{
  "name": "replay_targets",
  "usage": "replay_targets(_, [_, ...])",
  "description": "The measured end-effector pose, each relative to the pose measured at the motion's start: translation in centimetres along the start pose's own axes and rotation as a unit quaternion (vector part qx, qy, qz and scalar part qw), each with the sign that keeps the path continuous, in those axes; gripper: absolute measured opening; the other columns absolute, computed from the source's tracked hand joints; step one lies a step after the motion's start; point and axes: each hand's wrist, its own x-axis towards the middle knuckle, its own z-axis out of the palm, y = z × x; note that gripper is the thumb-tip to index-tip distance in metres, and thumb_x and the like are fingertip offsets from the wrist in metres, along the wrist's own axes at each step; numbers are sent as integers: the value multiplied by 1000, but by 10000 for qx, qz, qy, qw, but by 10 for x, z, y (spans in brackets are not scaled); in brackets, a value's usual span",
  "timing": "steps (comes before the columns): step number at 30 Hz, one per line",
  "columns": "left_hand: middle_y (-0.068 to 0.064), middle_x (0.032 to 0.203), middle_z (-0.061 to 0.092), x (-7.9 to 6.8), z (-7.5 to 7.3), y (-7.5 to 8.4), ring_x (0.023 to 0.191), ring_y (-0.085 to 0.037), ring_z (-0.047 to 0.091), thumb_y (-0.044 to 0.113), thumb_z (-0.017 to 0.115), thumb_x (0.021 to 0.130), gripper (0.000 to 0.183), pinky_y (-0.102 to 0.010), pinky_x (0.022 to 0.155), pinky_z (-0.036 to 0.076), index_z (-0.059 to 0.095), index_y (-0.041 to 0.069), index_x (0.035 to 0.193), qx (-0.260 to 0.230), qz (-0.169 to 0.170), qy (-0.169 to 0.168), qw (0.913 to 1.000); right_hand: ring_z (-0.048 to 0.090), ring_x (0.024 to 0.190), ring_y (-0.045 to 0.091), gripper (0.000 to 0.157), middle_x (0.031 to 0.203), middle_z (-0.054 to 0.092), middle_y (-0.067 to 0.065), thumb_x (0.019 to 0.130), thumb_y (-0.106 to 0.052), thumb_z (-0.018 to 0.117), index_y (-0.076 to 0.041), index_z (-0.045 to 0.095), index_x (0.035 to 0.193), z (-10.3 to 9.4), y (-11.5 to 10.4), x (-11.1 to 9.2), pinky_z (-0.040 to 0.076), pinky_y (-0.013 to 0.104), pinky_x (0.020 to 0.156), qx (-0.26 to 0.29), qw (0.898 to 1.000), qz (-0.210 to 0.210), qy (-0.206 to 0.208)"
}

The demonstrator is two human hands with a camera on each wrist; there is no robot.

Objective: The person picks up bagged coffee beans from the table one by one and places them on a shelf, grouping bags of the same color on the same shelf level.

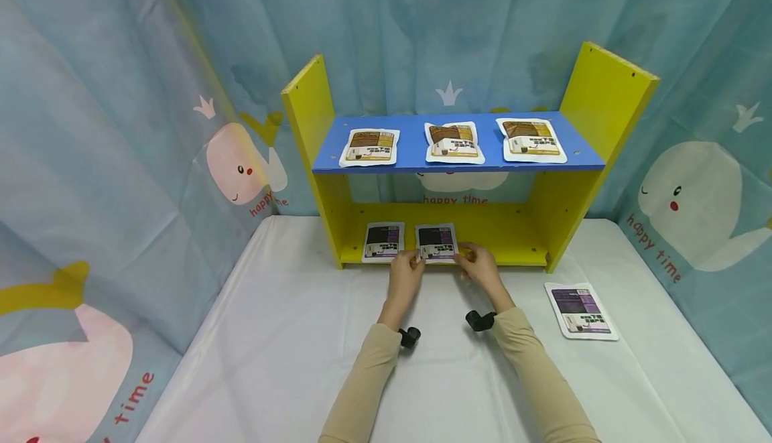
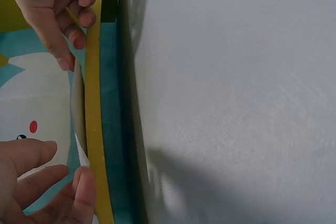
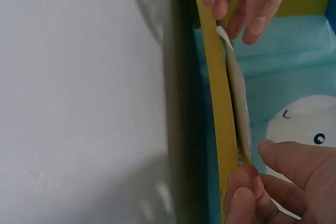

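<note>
A flat white pouch with a black and purple label (image 1: 437, 241) lies on the lower shelf board, its near edge at the board's front edge. My left hand (image 1: 407, 273) holds its near left corner, fingers and thumb bent around it. At the near right corner is my right hand (image 1: 478, 265), thumb above and fingers below. Seen edge-on in the right wrist view, the pouch (image 3: 239, 98) lies along the yellow board, with one corner curled up by the left fingers. A matching pouch (image 1: 383, 241) lies just left of it on the same board.
The small shelf has yellow sides (image 1: 609, 94) and a blue upper board (image 1: 416, 121) with three brown-labelled pouches (image 1: 370, 148) spaced along it. Another purple-labelled pouch (image 1: 582, 311) lies on the white tablecloth (image 1: 253, 362) to the right. A printed curtain (image 1: 386, 21) hangs behind.
</note>
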Motion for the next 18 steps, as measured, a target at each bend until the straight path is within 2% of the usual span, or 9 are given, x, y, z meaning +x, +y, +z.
replay_targets(4, [-15,93,57,-3,0,1,69,-13,55,12,61,81,30,-21,57,46,61,-1,108,-95,-101,-40,9999,55,51,39,44,65,57,23,82,-19,60,3,49,119,-2,0,-3,38,24,37,-64,10000,37,20])
replay_targets(8, [-14,101,56,-6,2,3,70,-13,57,14,60,82,30,-21,57,47,60,3,110,-66,-136,-8,9999,57,52,36,42,70,60,22,83,-18,60,3,50,118,-5,2,-6,40,23,38,-110,9999,37,81])
replay_targets(12, [-11,102,56,-11,5,6,71,-12,57,16,60,82,29,-23,58,47,60,7,110,-21,-96,127,9999,57,52,32,40,73,60,20,83,-18,59,2,51,118,-10,4,-10,42,24,40,-164,9997,-2,158])
replay_targets(18, [-7,104,57,-19,9,11,75,-14,57,15,59,83,27,-23,60,46,60,10,110,-262,14,335,9991,57,55,36,40,76,60,21,85,-19,57,1,51,119,-19,8,-17,42,24,41,-117,9996,-132,208])
